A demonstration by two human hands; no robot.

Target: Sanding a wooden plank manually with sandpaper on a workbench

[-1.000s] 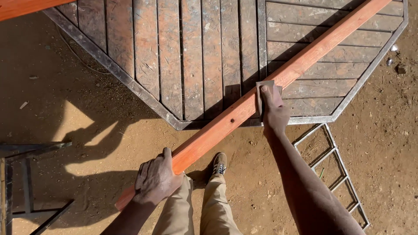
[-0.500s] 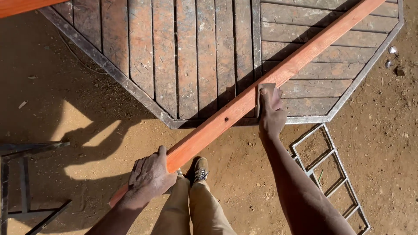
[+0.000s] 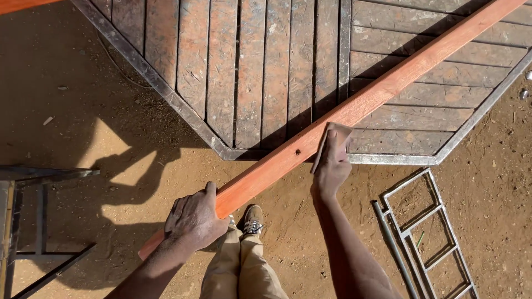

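The left hand (image 3: pixel 194 221) clamps the near end of a long, stiff reddish timber batten (image 3: pixel 343 116), likely light, running toward two o'clock over the slatted panel (image 3: pixel 249 72), while the right hand (image 3: pixel 331 163) presses a folded sandpaper sheet (image 3: pixel 332 138) against it.

Sunlit bare dirt ground (image 3: pixel 83 111) carried a metal-framed slatted wooden platform (image 3: pixel 249 72), a metal ladder frame (image 3: pixel 426 238) and hard shadows.
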